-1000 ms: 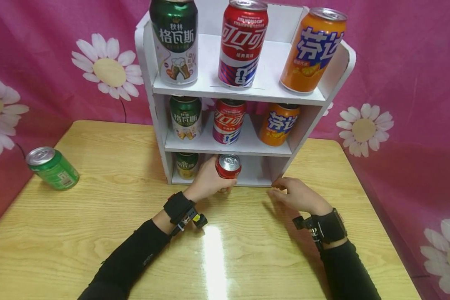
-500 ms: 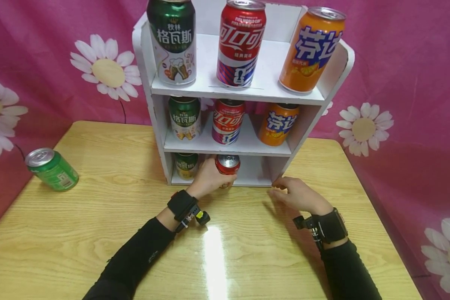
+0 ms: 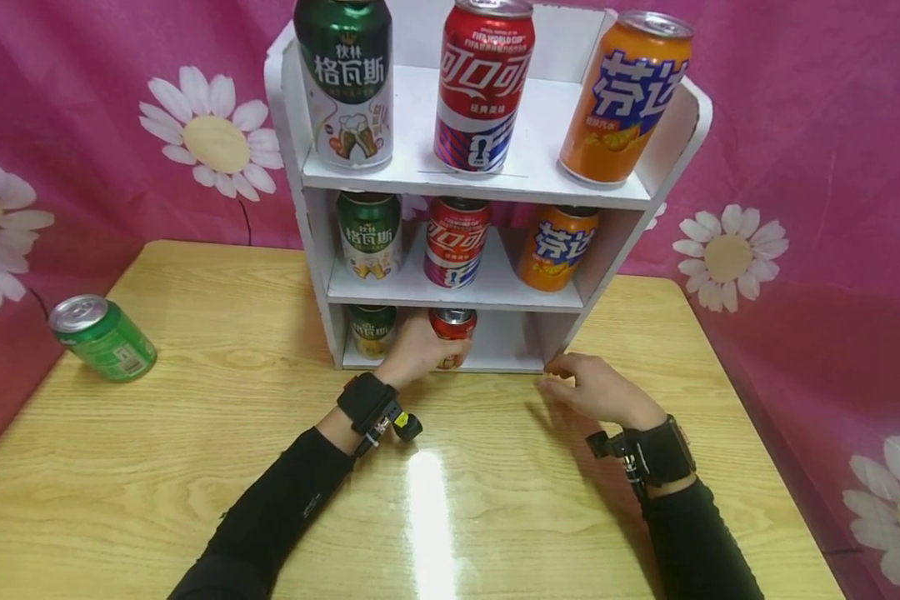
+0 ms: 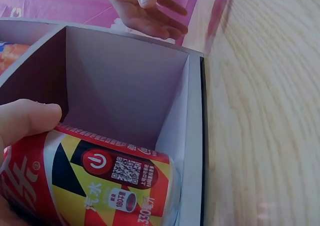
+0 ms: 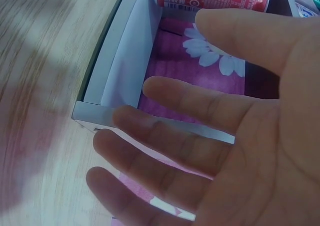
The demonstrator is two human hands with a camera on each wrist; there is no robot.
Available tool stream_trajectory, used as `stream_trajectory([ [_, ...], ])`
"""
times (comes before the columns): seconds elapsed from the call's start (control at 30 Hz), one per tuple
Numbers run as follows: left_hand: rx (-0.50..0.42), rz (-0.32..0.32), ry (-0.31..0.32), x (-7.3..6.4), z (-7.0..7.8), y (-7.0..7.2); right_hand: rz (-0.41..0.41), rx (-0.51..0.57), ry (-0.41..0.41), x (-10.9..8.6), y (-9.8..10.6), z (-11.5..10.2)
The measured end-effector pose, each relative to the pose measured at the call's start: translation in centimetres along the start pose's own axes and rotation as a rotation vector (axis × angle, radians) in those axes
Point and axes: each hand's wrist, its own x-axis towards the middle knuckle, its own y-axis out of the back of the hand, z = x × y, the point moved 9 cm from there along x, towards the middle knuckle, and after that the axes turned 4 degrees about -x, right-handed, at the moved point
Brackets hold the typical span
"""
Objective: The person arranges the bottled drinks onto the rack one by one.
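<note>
My left hand (image 3: 418, 346) grips a red cola can (image 4: 100, 181) upright on the lowest level of a white shelf (image 3: 450, 192), its thumb across the can's side in the left wrist view. Left of that hand stands a green and gold can (image 3: 372, 331) on the same level. My right hand (image 3: 598, 390) is beside the shelf's lower right corner, fingers relaxed and spread in the right wrist view, holding nothing. The lower right part of the cola can is visible past my left fingers; the rest of its front is covered.
The middle level bears a green can (image 3: 371, 237), a red can (image 3: 457, 244) and an orange can (image 3: 558, 248). Larger-looking matching cans stand on top. A green can (image 3: 105, 337) is tilted on the wooden table (image 3: 217, 433) at left. A pink flowered cloth (image 3: 795, 125) hangs behind.
My left hand has moved the red cola can from the front edge deeper into the lowest shelf level. The right hand has stayed in place.
</note>
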Motion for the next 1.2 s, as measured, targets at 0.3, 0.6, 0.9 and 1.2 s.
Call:
stream_trajectory([
  [0.3, -0.026, -0.011, 0.022, 0.4, -0.3, 0.2, 0.000, -0.004, -0.003, 0.1, 0.0, 0.1],
  [0.6, -0.219, -0.017, 0.067, 0.1, -1.3, 0.0, -0.005, -0.006, -0.002, 0.0, -0.1, -0.1],
  [0.9, -0.302, -0.044, 0.073, 0.3, -1.9, -0.7, -0.009, -0.012, -0.014, -0.1, -0.3, 0.0],
  [1.2, -0.230, -0.035, 0.074, 0.3, -2.0, -0.6, -0.002, -0.015, -0.008, 0.1, -0.3, 0.1],
])
